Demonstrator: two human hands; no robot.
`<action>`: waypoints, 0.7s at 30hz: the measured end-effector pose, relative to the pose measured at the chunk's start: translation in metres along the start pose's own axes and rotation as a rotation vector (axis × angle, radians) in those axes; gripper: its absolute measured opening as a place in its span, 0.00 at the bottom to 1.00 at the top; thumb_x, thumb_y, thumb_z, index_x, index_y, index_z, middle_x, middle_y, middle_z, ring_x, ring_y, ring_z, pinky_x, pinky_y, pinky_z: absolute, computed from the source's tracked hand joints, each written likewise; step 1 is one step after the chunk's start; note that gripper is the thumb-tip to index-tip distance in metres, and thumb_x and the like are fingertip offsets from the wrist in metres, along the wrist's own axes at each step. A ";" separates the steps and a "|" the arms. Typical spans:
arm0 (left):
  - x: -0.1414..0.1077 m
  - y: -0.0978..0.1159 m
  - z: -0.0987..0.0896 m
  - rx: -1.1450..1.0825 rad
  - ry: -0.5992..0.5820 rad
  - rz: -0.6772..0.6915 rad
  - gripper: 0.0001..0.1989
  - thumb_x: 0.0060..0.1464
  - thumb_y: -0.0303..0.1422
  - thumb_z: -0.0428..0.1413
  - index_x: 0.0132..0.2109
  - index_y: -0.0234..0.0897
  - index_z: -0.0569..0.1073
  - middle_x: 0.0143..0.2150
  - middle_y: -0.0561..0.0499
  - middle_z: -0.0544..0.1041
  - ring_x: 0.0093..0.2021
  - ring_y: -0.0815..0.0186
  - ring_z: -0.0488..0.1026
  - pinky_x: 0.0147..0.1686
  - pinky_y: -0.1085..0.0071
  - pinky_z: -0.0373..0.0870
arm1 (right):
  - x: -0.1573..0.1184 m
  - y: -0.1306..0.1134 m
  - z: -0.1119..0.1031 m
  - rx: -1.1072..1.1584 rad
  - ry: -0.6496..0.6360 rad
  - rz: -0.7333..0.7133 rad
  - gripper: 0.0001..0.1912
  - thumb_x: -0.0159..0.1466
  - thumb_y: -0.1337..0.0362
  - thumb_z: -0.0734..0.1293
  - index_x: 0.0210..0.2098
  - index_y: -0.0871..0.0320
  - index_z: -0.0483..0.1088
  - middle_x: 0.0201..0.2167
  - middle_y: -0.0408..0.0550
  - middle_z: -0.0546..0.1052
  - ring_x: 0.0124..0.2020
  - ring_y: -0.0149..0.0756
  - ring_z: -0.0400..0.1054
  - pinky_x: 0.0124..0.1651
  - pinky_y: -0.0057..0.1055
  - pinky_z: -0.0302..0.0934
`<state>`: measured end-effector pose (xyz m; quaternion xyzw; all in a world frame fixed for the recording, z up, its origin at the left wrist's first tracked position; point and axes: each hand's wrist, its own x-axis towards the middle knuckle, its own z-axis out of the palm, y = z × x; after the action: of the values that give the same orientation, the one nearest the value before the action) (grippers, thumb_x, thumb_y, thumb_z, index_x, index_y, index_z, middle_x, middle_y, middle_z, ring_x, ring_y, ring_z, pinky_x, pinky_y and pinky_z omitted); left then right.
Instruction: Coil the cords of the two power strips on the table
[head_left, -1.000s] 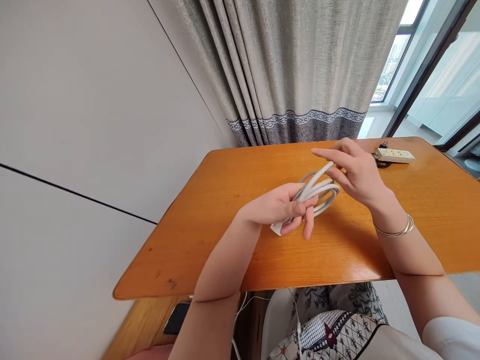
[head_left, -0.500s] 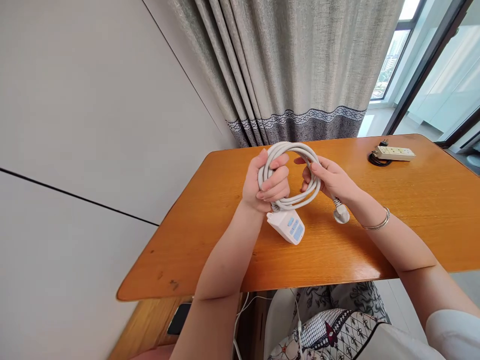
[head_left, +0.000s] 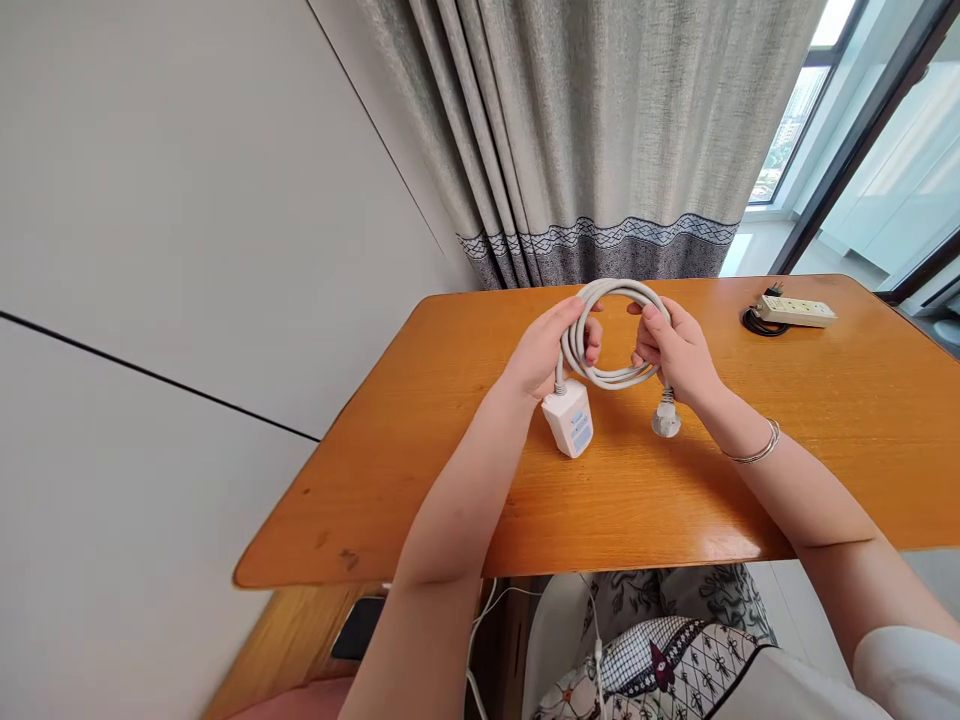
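Between my hands a white cable (head_left: 616, 379) is wound into a coil of several loops, raised above the wooden table. My left hand (head_left: 551, 345) is closed around the coil's left side, thumb along the top and fingers through the loop. Below that hand hangs a white socket block (head_left: 568, 419) with blue markings, joined to one end of the cable. My right hand (head_left: 679, 352) grips the right side of the coil. The plug (head_left: 666, 418) at the other cable end dangles under the right hand.
A second power strip (head_left: 796, 311) with a black cord (head_left: 763, 323) lies at the back right of the table (head_left: 420, 440). A grey curtain (head_left: 630, 120) hangs behind it, and a wall (head_left: 187, 200) stands at the left. A dark phone-like object (head_left: 358, 628) is below the table's front edge.
My left hand has shifted right and turned, its grip looser around the coil. The coil and right hand moved slightly right; the socket block swung left and hangs more upright.
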<state>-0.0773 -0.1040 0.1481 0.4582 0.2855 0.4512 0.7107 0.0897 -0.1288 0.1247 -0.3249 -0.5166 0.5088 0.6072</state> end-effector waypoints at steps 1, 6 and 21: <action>0.001 -0.001 -0.001 0.034 0.017 0.010 0.13 0.64 0.41 0.56 0.40 0.35 0.72 0.22 0.56 0.73 0.19 0.71 0.71 0.21 0.77 0.67 | 0.000 0.000 0.000 -0.014 0.017 -0.016 0.29 0.56 0.37 0.73 0.38 0.55 0.67 0.18 0.29 0.51 0.17 0.22 0.45 0.23 0.26 0.59; 0.002 -0.004 -0.007 0.137 -0.025 0.020 0.19 0.58 0.47 0.62 0.43 0.35 0.73 0.31 0.49 0.81 0.32 0.64 0.80 0.36 0.70 0.76 | -0.001 0.004 0.002 -0.063 0.068 -0.072 0.27 0.58 0.37 0.71 0.38 0.55 0.68 0.18 0.30 0.52 0.17 0.23 0.48 0.22 0.26 0.60; 0.001 0.004 -0.040 1.164 -0.165 -0.085 0.16 0.48 0.42 0.66 0.39 0.39 0.73 0.37 0.49 0.78 0.38 0.57 0.75 0.37 0.66 0.67 | 0.018 0.027 -0.023 -0.201 0.286 -0.217 0.22 0.62 0.41 0.69 0.38 0.53 0.66 0.18 0.31 0.55 0.16 0.24 0.52 0.21 0.26 0.57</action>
<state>-0.1109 -0.0867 0.1354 0.7944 0.4481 0.1543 0.3798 0.1029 -0.1010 0.0991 -0.3953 -0.5050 0.3352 0.6902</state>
